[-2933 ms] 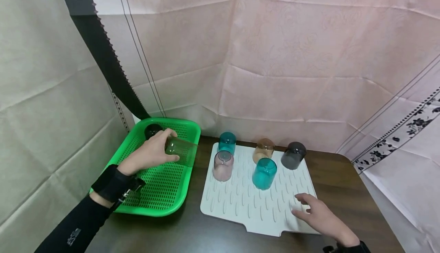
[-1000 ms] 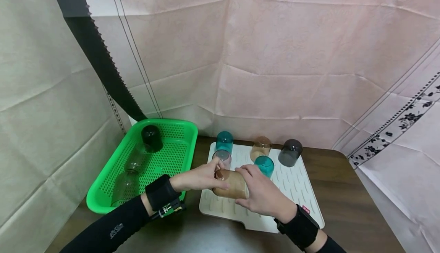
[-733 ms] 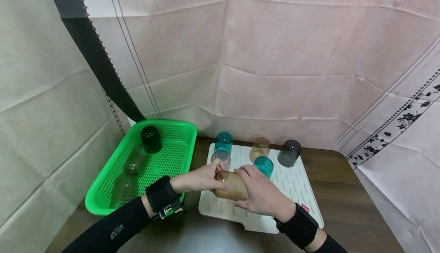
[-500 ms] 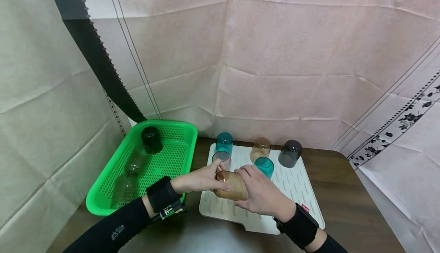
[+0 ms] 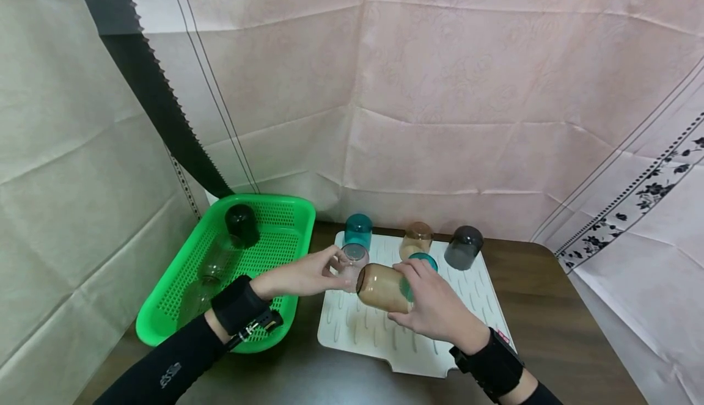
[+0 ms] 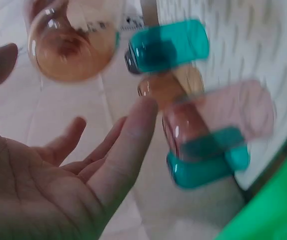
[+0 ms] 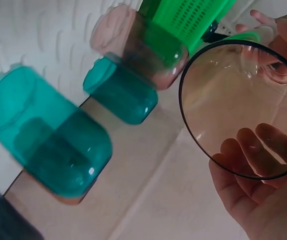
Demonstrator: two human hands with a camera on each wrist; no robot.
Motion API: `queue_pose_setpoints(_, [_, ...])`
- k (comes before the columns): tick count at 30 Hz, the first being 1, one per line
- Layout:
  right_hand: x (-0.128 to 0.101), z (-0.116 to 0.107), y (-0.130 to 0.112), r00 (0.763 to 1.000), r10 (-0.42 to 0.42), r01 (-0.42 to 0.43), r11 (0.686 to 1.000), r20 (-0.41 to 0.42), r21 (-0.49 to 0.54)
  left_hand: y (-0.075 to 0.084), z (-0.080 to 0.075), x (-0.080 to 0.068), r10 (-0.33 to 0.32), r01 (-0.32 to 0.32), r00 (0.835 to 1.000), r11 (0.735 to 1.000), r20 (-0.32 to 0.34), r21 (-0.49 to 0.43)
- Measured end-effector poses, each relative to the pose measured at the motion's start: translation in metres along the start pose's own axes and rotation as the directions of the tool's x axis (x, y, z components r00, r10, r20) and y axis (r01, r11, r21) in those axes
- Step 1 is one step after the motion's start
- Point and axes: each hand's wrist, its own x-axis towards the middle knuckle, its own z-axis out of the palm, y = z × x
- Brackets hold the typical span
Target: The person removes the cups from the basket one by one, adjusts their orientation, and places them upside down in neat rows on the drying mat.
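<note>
My right hand (image 5: 440,304) grips an amber glass (image 5: 379,288) near its mouth, tilted almost onto its side above the white drying mat (image 5: 357,332). Its closed base points left, while in the right wrist view the dark rim (image 7: 183,115) faces the camera. My left hand (image 5: 302,273) is off the glass, fingers apart with nothing between them, as the left wrist view shows. Its fingertips overlap an upside-down pink glass (image 5: 354,252) in the head view. A teal glass (image 5: 423,259) stands upside down behind my right hand, partly hidden by it.
Along the mat's back edge stand upturned glasses: teal (image 5: 359,229), amber (image 5: 416,238) and dark grey (image 5: 464,246). At left, a green basket (image 5: 145,319) holds a black glass (image 5: 242,225) and clear-looking glasses (image 5: 217,261). A fabric wall (image 5: 467,118) rises behind the table.
My left hand brought the amber glass from the basket, and both hands held it over the mat. Now the left has let go and drawn left; the right alone holds the glass.
</note>
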Motion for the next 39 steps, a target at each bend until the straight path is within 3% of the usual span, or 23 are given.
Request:
queue_pose_setpoints(8, [-0.01,-0.013,0.021,0.991,0.127,-0.123,0.989,-0.04,0.084,-0.01,-0.027,-0.013,-0.02,0.032,0.996,0.989,-0.088,0.142])
queue_pose_setpoints(15, [-0.018,-0.018,0.047,0.974,0.218,-0.208,0.969,-0.059,0.135,-0.02,-0.048,-0.023,0.012,0.006,0.996,0.978,-0.09,0.206])
queue_pose_setpoints(20, [-0.028,-0.015,0.068,0.955,0.29,-0.271,0.939,-0.063,0.211,-0.03,-0.057,-0.029,-0.003,0.025,0.995,0.976,-0.102,0.216])
queue_pose_setpoints(24, [-0.04,-0.011,0.084,0.918,0.395,-0.368,0.885,-0.041,0.286,-0.037,-0.06,-0.033,-0.016,0.04,0.994,0.977,-0.112,0.21])
queue_pose_setpoints(30, [-0.055,-0.004,0.106,0.835,0.55,-0.491,0.761,-0.021,0.423,-0.042,-0.064,-0.036,-0.037,0.064,0.99,0.977,-0.136,0.204])
queue_pose_setpoints(34, [-0.064,0.003,0.118,0.795,0.606,-0.523,0.715,-0.038,0.464,-0.042,-0.065,-0.039,-0.051,0.076,0.99,0.978,-0.133,0.194])
queue_pose_setpoints(39, [-0.071,0.014,0.13,0.751,0.658,-0.568,0.686,-0.054,0.454,-0.042,-0.065,-0.042,-0.048,0.072,0.99,0.979,-0.131,0.192])
